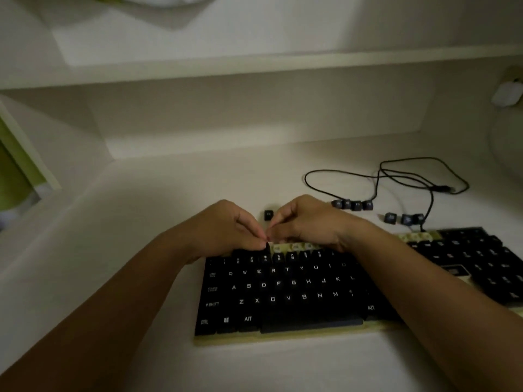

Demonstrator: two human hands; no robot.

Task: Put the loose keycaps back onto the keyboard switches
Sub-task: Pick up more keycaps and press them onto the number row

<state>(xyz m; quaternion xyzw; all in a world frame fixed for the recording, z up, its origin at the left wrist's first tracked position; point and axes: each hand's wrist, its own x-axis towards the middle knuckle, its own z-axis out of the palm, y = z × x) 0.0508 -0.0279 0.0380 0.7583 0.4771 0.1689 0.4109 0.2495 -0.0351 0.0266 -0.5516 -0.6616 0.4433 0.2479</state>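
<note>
Fingers of left hand (226,229) and right hand (308,222) pinch keycap (268,246) between their tips, atop keyboard (297,325)

Both bare forearms reach forward from the lower corners and converge at the middle. The left hand (226,229) is knuckles up with its fingers curled, thumb and forefinger pinching a small dark keycap (267,246) at their tips. The right hand (308,222) mirrors it, fingers curled, with its thumb and forefinger tips close against the left's. Whether they also grip the keycap cannot be told.
</note>
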